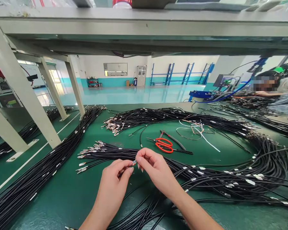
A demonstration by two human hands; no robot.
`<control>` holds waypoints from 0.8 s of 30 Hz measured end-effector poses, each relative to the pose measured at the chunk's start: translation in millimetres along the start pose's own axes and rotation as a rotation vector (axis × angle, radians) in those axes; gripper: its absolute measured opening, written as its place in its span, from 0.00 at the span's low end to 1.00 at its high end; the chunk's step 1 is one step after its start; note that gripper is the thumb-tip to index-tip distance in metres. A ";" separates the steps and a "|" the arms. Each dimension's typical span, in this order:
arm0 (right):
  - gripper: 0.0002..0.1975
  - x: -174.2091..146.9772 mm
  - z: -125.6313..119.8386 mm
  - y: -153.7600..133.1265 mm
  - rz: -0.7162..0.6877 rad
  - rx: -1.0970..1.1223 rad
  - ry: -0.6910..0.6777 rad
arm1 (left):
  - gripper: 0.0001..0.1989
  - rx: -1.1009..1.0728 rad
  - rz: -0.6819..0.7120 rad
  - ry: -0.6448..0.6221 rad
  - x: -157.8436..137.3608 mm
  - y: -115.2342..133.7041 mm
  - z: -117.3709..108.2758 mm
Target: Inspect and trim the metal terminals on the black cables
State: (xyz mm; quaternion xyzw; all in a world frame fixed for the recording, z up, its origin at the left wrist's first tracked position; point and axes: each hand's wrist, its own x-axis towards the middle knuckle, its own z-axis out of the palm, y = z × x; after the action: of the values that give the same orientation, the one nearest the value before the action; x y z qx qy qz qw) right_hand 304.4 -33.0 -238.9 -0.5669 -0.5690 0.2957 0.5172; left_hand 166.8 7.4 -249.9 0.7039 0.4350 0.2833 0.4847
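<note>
"What takes up the most room?"

"The green bench (67, 195). A pale metal frame (144, 28) stands on it and crosses overhead."

"And on the bench?"

"Black cables, mostly. The left bundle (60, 156) slants past the frame's legs, the far bundle (146, 116) lies across the back, and the near bundle (115, 154) has its metal-tipped ends to the left and bends round at the right."

"Where are the hands?"

"The left hand (114, 182) and right hand (156, 169) meet at the near side of the near bundle, their fingertips close together."

"Any tools?"

"Just beyond the right hand, pliers (179, 143) and red-handled scissors (163, 146). I can't tell which lies on top."

"So what's the smallest thing?"

"A small fitting (134, 162), right between the fingertips. The left thumb and forefinger pinch one end, the right ones the other. Its finer details are too small to make out."
</note>
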 end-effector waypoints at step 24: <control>0.10 -1.2 1.8 5.8 -0.103 -0.175 -0.041 | 0.19 0.022 0.108 0.166 -0.3 -5.8 0.3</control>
State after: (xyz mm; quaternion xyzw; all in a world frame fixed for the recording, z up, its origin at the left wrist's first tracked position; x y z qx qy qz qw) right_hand 304.5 -32.6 -245.1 -0.5735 -0.6316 0.2296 0.4684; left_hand 165.0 7.9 -255.4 0.7058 0.4380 0.3618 0.4232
